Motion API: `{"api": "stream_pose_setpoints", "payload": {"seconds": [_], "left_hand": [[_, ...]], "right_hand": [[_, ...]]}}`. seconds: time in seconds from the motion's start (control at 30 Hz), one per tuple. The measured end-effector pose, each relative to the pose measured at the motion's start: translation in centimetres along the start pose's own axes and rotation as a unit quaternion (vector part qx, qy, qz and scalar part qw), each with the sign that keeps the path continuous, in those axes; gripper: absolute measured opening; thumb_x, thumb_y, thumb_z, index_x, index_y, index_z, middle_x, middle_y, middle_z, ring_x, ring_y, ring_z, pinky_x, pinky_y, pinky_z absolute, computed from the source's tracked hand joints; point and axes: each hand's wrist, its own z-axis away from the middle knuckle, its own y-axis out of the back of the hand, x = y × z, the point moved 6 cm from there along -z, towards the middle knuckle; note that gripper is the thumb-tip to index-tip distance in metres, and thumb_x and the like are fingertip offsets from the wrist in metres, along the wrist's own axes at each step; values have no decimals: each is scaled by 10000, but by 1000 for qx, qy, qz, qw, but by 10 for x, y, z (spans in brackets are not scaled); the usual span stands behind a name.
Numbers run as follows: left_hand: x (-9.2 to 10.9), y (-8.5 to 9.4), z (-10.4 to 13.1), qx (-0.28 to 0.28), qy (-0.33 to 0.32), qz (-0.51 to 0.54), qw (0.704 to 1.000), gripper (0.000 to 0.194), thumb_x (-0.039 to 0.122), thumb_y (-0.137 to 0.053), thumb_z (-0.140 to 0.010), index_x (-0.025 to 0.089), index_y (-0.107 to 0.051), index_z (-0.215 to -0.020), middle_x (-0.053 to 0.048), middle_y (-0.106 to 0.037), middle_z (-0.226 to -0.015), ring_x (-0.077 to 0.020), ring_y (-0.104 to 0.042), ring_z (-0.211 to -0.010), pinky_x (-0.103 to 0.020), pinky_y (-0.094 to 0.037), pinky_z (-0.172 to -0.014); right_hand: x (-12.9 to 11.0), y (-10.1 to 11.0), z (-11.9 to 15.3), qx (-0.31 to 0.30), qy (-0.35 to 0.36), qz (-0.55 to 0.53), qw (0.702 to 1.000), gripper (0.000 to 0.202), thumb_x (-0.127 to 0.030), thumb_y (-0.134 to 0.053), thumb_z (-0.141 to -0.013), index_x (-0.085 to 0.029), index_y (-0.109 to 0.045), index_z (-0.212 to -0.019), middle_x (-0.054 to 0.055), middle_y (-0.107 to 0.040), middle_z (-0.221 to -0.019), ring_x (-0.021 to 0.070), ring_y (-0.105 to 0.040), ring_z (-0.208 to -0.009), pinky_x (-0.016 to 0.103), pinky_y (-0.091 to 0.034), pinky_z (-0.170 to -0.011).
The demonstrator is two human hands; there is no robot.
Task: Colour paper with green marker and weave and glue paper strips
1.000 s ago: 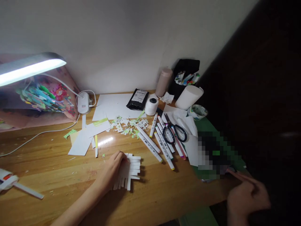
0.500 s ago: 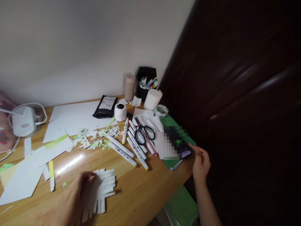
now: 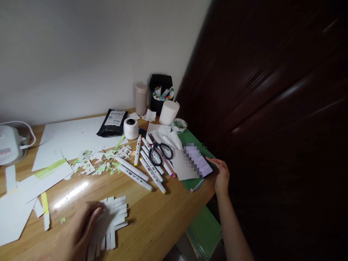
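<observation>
My left hand (image 3: 85, 223) lies over the left part of a white woven paper piece (image 3: 111, 217), its fingers curled and the thumb close to them. Loose strip ends stick out from the paper's right and lower sides. At the desk's right edge my right hand (image 3: 222, 175) is open, fingers stretched out, their tips at the side of a phone (image 3: 205, 167). The phone's lavender screen is lit and partly pixelated. Black-handled scissors (image 3: 164, 146) rest on several white markers (image 3: 153, 170) left of the phone.
Paper scraps (image 3: 92, 161) and white sheets (image 3: 46, 181) cover the left and middle of the wooden desk. Along the back stand a pink cup (image 3: 141, 99), a black marker case (image 3: 160, 105), a white roll (image 3: 169, 113) and a tape roll (image 3: 179, 125). A dark panel (image 3: 272, 127) borders the right.
The phone's screen has gone from dark to lit. The view has swung slightly right, so the things on the desk appear further left. Both hands keep about the same places.
</observation>
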Motion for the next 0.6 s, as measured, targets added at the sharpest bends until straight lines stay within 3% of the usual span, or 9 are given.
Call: {"api": "stream_pose_setpoints", "payload": {"seconds": [0.17, 0.4, 0.6], "left_hand": [[3, 0, -3, 26, -29, -2, 999, 394, 578, -392, -842, 250, -608, -817, -6, -679, -810, -171, -644, -709, -221, -526, -635], [26, 11, -5, 80, -35, -4, 996, 488, 661, -387, -794, 237, -611, -706, -13, -655, -652, -164, -612, -542, -233, -506, -497], [22, 7, -4, 71, -35, 2, 997, 451, 638, -408, -798, 240, -613, -744, -12, -658, -686, -168, -615, -579, -242, -503, -523]], "right_hand": [[0, -2, -1, -3, -17, -20, 1000, 398, -275, -359, -800, -162, -739, -833, 68, -609, -941, 213, -550, -949, 395, -374, -936], [2, -3, 1, 4, -23, -40, 999, 392, -273, -359, -780, -172, -737, -802, 61, -603, -928, 213, -547, -950, 383, -386, -920], [6, -2, 0, 6, -17, -49, 999, 388, -275, -364, -777, -176, -740, -788, 50, -595, -916, 203, -549, -943, 376, -387, -921]]}}
